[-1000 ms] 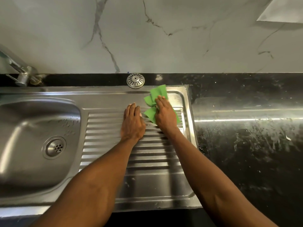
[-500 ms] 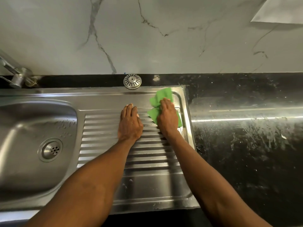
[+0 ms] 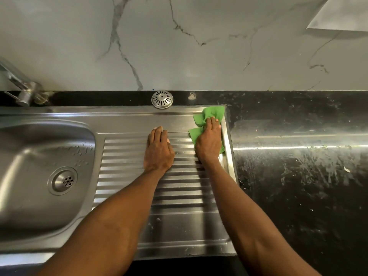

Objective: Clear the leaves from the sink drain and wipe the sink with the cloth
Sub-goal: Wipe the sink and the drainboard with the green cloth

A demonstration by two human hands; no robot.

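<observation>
No writing, label, brand mark, number or sign can be read anywhere in view.

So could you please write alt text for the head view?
A person's right hand presses a green cloth onto the far right corner of a steel draining board, while the left hand rests flat beside it. The sink drain sits left.
</observation>
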